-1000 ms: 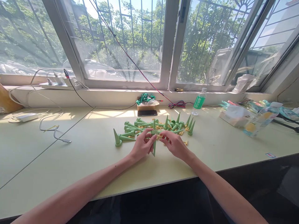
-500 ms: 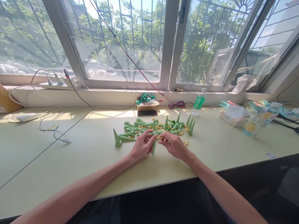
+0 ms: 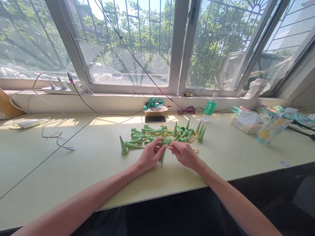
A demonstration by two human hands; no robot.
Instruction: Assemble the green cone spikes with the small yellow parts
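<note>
Head view: the left hand clamps its fingers round a green spike, partly hiding it. Whether the bent fingers of the right hand grip anything there, I cannot tell.

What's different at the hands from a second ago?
The green cone in the left hand has shifted slightly toward the near edge of the table. The right hand has closed tighter around the yellow piece, now mostly hidden. The other green cones stayed put.

- Head-worn camera looks forward and down across a pale tabletop.
- Left hand and right hand are near; windows rise farther off.
</note>
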